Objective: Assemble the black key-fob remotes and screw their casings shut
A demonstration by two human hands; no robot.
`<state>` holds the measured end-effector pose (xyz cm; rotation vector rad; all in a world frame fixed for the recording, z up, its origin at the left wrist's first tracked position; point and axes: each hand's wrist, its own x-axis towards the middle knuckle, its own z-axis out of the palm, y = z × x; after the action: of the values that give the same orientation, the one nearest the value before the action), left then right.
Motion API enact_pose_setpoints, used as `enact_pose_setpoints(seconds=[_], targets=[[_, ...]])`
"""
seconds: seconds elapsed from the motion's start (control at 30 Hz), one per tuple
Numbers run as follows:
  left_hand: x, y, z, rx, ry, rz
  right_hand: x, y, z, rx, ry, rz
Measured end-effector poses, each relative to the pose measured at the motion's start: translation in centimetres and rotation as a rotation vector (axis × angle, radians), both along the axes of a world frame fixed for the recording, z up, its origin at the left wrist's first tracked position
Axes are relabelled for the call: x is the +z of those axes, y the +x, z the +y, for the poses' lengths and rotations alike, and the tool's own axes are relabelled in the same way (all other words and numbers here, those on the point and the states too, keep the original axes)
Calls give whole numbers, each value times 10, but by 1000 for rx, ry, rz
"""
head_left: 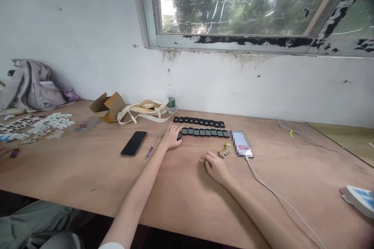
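Note:
My left hand (172, 137) reaches forward across the wooden table (87, 171) and its fingers close round the leftmost small black device (179, 135) of a row of black devices (205, 132). A second row of black lids or covers (199, 121) lies just behind. My right hand (215, 166) rests on the table with its fingers loosely curled and nothing in them, close to several small batteries (224, 150). A red-handled screwdriver (151, 149) lies left of my left hand.
A black phone (134, 143) lies left of the screwdriver. Another phone (242, 144) with a white cable (274, 192) sits right of the batteries. A cream bag (144, 109), water bottle (171, 100), cardboard box (107, 106), grey backpack (30, 85) and scattered small packets (32, 125) lie further back and left.

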<state>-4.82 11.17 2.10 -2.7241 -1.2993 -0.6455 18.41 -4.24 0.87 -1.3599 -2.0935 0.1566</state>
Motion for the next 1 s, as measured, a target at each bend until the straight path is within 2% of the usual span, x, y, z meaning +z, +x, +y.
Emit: enact_pose_setpoints(seconds=[0.13,0.3,0.43,0.5,0.67,0.9,1.0], targets=[[2,-2,-24,-114,11,47,-1,-1,0,20,8,8],[7,9,-63,-340,-22,56,-5,4,2,-16,53,12],[8,27,-93,-526,-98,25,-6,28,6,-144,110,48],[6,36,-102,-575,-157,9,-6,43,6,-235,134,84],[0,47,-109,-609,-280,-54,-3,64,-3,-330,116,70],[1,45,-110,-606,-327,-133,1,58,-8,-397,35,4],[3,46,-114,-556,-339,-141,2,57,-7,-414,1,10]])
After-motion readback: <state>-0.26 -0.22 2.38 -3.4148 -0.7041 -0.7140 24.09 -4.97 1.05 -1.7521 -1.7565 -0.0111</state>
